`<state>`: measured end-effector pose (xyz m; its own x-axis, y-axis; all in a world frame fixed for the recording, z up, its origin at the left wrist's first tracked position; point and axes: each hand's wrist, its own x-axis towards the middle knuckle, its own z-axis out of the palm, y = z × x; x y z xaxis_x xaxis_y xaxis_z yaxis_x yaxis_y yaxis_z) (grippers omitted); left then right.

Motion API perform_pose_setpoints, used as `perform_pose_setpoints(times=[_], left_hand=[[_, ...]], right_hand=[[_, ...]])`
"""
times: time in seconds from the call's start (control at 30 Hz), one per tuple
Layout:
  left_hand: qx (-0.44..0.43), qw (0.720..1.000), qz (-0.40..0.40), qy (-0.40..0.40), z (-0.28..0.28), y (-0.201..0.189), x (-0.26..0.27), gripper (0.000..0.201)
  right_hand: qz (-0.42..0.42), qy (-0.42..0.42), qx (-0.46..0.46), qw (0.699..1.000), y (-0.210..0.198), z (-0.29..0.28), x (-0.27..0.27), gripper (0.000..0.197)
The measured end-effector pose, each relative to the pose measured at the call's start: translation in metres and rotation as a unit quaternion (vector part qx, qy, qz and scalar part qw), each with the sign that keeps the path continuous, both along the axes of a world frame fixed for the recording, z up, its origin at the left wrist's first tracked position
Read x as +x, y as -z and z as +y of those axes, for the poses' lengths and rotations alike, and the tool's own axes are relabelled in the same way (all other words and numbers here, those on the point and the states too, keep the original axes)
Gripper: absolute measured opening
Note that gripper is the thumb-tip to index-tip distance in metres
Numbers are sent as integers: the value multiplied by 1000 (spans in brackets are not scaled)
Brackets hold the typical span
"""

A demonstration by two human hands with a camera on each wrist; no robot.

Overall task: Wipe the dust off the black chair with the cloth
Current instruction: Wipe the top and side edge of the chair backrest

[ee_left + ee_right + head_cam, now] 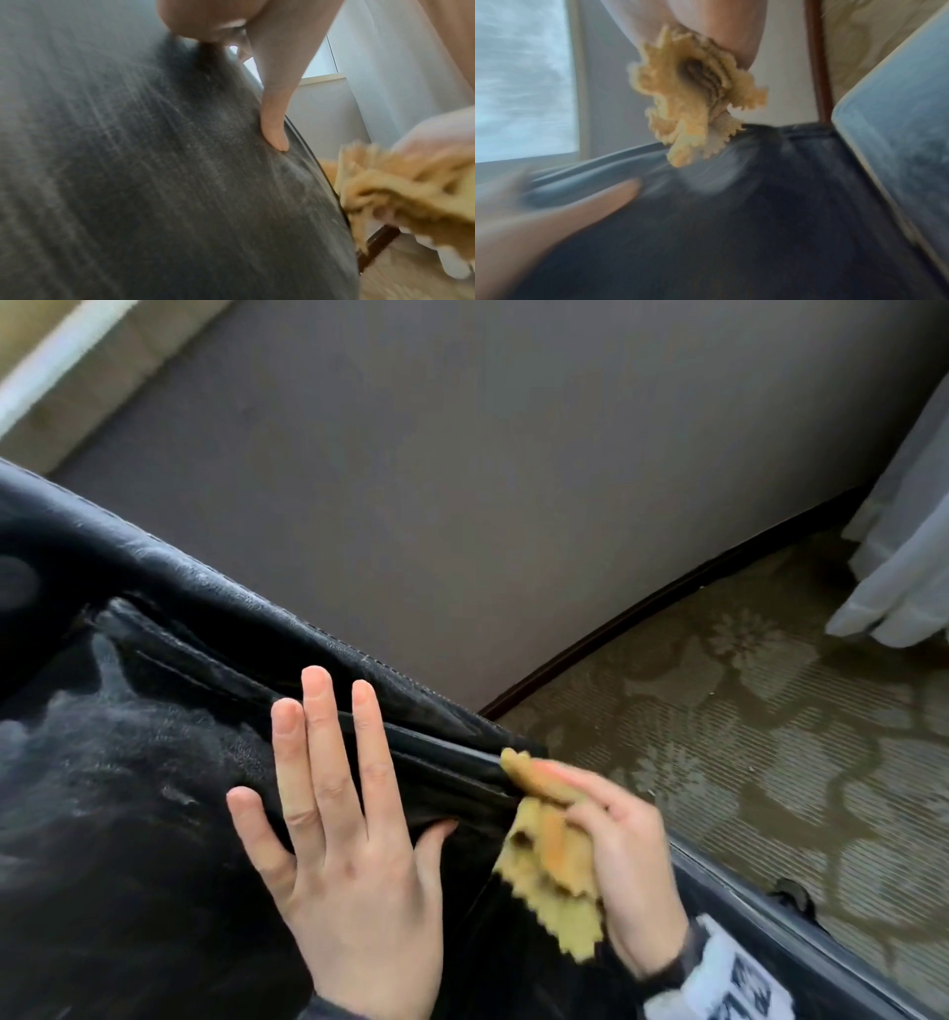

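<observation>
The left hand lay spread flat on the chair; the right hand pinched the cloth at the seam, best pressed deep there.

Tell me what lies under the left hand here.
The left hand lies flat, fingers straight, on the black chair cushion, whose dusty, streaked surface shows around it. The patch beneath the palm is covered. The yellow cloth is beside it, in the right hand.

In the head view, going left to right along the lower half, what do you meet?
black chair → left hand, flat on the seat → yellow cloth → right hand holding it → patterned carpet → white curtain.
</observation>
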<state>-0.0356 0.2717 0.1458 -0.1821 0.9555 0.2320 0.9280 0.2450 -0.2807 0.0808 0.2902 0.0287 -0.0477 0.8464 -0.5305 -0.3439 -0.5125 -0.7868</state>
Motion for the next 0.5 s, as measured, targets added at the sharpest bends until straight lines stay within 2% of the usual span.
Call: perform_pose_setpoints(times=[0.07, 0.17, 0.23, 0.4, 0.5], left_hand=[[-5, 1000, 7, 2, -2, -2, -1, 128], [-5, 1000, 2, -1, -2, -3, -2, 128], [-4, 1000, -9, -9, -1, -2, -1, 129], [-3, 999, -29, -21, -1, -1, 1, 129], [-10, 999, -34, -24, -1, -2, 1, 128]], right_hand=[[-69, 31, -42, 996, 24, 21, -6, 41], [-165, -82, -49, 982, 53, 32, -32, 28], [-203, -122, -51, 970, 58, 30, -43, 35], [-192, -89, -43, 976, 48, 19, -36, 41], [-183, -75, -18, 980, 28, 6, -35, 42]])
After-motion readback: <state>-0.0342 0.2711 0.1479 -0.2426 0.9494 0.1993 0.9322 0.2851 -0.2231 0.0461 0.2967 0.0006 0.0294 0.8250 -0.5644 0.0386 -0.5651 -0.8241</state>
